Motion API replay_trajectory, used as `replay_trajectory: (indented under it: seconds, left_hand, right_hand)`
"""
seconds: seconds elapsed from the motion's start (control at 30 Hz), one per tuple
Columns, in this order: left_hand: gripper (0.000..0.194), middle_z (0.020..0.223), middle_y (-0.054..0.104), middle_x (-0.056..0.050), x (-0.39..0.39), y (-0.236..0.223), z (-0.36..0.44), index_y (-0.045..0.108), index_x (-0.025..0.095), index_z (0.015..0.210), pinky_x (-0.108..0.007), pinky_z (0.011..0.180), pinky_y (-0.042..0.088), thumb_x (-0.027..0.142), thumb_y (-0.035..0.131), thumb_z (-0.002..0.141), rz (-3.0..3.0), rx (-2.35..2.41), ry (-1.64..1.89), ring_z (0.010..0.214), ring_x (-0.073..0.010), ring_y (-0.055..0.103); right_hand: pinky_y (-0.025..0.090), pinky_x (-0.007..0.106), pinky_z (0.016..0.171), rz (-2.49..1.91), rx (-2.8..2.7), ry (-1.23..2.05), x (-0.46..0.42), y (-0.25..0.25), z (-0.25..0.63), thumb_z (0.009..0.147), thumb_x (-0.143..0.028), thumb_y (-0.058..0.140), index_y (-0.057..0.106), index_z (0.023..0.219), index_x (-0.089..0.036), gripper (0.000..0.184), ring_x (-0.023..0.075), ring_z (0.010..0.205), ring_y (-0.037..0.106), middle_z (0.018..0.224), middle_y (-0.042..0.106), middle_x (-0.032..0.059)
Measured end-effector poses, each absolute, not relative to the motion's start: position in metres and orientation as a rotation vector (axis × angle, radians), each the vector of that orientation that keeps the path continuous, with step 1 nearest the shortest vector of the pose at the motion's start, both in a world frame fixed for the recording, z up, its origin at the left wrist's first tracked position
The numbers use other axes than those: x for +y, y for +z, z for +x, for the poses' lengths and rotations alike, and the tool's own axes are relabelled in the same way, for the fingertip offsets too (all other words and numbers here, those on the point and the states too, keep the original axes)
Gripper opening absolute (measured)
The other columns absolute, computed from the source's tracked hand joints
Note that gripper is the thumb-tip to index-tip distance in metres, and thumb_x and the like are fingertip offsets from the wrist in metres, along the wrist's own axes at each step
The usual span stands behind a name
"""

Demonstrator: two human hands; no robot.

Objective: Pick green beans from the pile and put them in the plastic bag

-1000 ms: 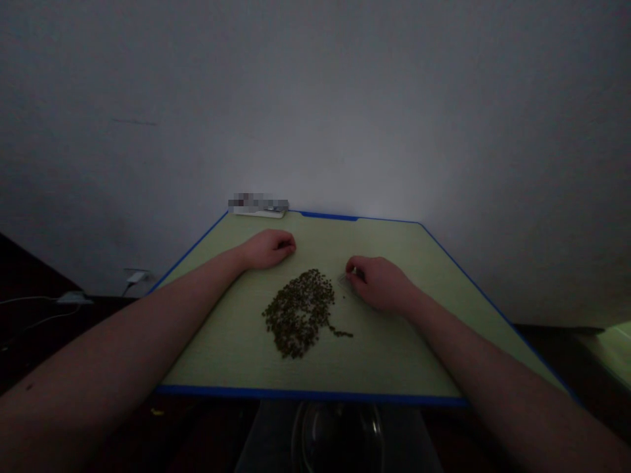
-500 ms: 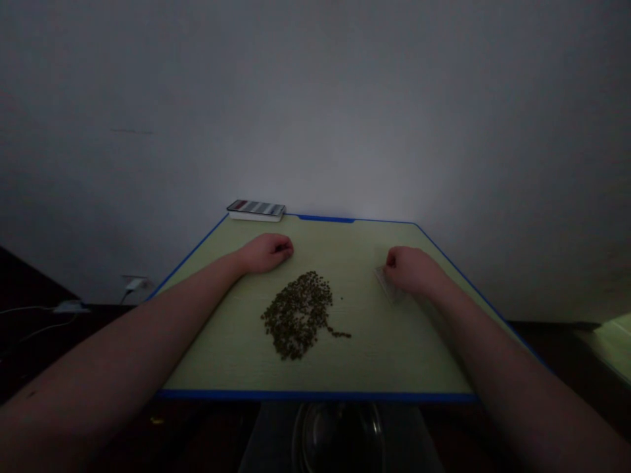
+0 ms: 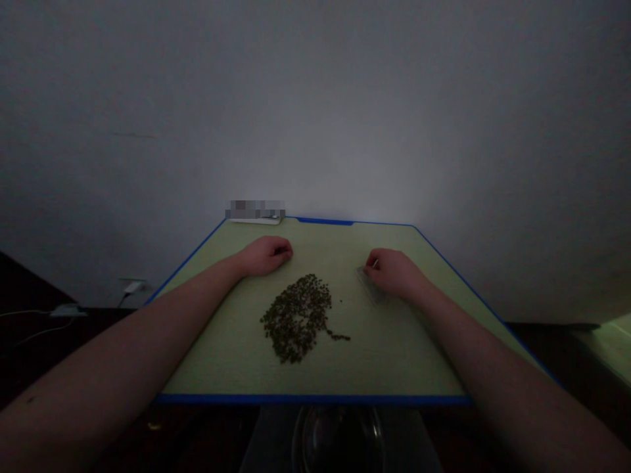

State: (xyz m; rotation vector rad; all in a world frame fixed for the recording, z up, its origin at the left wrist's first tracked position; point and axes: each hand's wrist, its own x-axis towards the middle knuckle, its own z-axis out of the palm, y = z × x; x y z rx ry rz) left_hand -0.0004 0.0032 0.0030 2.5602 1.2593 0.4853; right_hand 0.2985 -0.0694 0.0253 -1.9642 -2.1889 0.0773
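A pile of small dark green beans (image 3: pixel 298 316) lies in the middle of a pale green table (image 3: pixel 394 355) with a blue edge. My left hand (image 3: pixel 266 254) rests on the table beyond the pile, fingers curled in loosely, with nothing visible in it. My right hand (image 3: pixel 394 272) is to the right of the pile, fingers closed on a small flat clear card (image 3: pixel 369 284) whose edge touches the table.
A phone-like flat object (image 3: pixel 255 212) lies at the table's far left corner against the wall. A glass bowl (image 3: pixel 338 430) sits below the table's near edge. Cables and a plug (image 3: pixel 133 286) are on the floor at left.
My right hand swung out to the right away from the beans with the card, then came partway back towards the pile. My left hand stayed put.
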Motion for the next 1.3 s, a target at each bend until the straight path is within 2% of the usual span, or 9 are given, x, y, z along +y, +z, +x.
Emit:
replay_trajectory:
  seconds: [0.33, 0.5, 0.73, 1.03, 1.2, 1.3]
  left_hand:
    - [0.028, 0.068, 0.058, -0.001, 0.007, 0.001, -0.002, 0.061, 0.016, 0.082, -0.024, 0.058, 0.037, 0.039, 0.044, 0.078, 2.489, 1.288, 0.54, 0.063, -0.0134, 0.051]
    - [0.029, 0.067, 0.058, -0.001, 0.006, 0.002, -0.002, 0.061, 0.016, 0.081, -0.024, 0.057, 0.036, 0.039, 0.044, 0.079, 2.494, 1.287, 0.539, 0.062, -0.0133, 0.05]
    - [0.028, 0.067, 0.057, -0.001, 0.008, 0.0, -0.004, 0.061, 0.016, 0.081, -0.024, 0.058, 0.037, 0.038, 0.044, 0.08, 2.484, 1.268, 0.573, 0.062, -0.0131, 0.05]
    - [0.03, 0.07, 0.062, -0.003, 0.019, -0.003, -0.008, 0.063, 0.015, 0.085, -0.026, 0.059, 0.039, 0.038, 0.044, 0.079, 2.489, 1.414, 0.66, 0.064, -0.0149, 0.052]
    - [0.041, 0.08, 0.066, -0.006, 0.033, -0.006, -0.01, 0.06, 0.014, 0.106, -0.028, 0.068, 0.044, 0.036, 0.05, 0.074, 2.297, 1.819, 0.814, 0.073, -0.0191, 0.058]
    - [0.061, 0.085, 0.066, -0.007, 0.039, -0.006, -0.011, 0.049, 0.013, 0.125, -0.029, 0.07, 0.046, 0.036, 0.056, 0.069, 2.151, 1.999, 0.873, 0.077, -0.0215, 0.061]
  right_hand:
    - [0.037, 0.029, 0.058, -2.042, -2.135, 0.034, -0.065, 0.03, 0.325, 0.077, -0.028, 0.053, 0.065, 0.082, -0.017, 0.016, 0.0204, 0.072, 0.06, 0.081, 0.068, 0.0095]
    - [0.039, 0.024, 0.06, -1.817, -2.26, 0.165, -0.071, 0.029, 0.312, 0.084, -0.03, 0.047, 0.062, 0.095, -0.019, 0.021, 0.0148, 0.069, 0.058, 0.081, 0.068, 0.004]
    - [0.041, 0.027, 0.075, -1.532, -2.483, 0.279, -0.072, 0.024, 0.281, 0.084, -0.016, 0.041, 0.063, 0.102, -0.017, 0.028, 0.0185, 0.086, 0.059, 0.099, 0.068, 0.0093]
    - [0.042, 0.028, 0.076, -1.434, -2.586, 0.315, -0.084, 0.03, 0.275, 0.082, -0.013, 0.042, 0.064, 0.101, -0.017, 0.029, 0.0192, 0.086, 0.06, 0.098, 0.068, 0.0093]
    - [0.042, 0.029, 0.076, -1.427, -2.554, 0.28, -0.089, 0.027, 0.277, 0.083, -0.015, 0.043, 0.064, 0.1, -0.018, 0.028, 0.0193, 0.086, 0.06, 0.097, 0.068, 0.0089]
    - [0.042, 0.029, 0.076, -1.412, -2.556, 0.283, -0.089, 0.027, 0.277, 0.083, -0.014, 0.043, 0.065, 0.1, -0.018, 0.028, 0.0193, 0.085, 0.06, 0.097, 0.069, 0.0086]
